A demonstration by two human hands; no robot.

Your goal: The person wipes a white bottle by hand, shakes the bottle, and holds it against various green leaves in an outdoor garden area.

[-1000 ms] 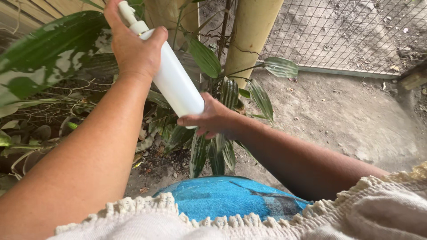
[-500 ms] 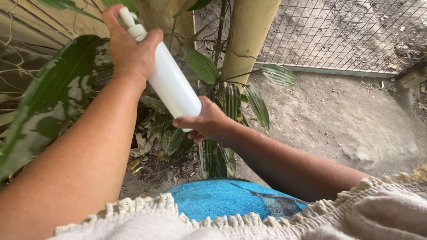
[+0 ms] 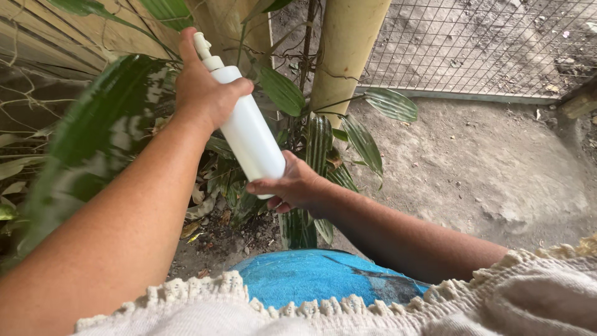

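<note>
A long white spray bottle (image 3: pixel 249 134) is held tilted, nozzle up and to the left, over a bed of green plants. My left hand (image 3: pixel 205 90) grips its upper part near the white nozzle. My right hand (image 3: pixel 292 185) cups the bottle's lower end from underneath. Striped green leaves (image 3: pixel 320 140) lie just behind and below the bottle.
A large glossy leaf (image 3: pixel 99 137) fills the left side. A thick bamboo post (image 3: pixel 345 50) stands behind the plants, with wire mesh fencing (image 3: pixel 485 43) to its right. Bare grey ground (image 3: pixel 479 168) spreads at right. Blue cloth (image 3: pixel 311 277) and white knitted fabric (image 3: pixel 528 298) lie at the bottom.
Both hands and the bottle have shifted slightly right and the bottle now stands a little steeper. The large leaf at left has swung lower in view.
</note>
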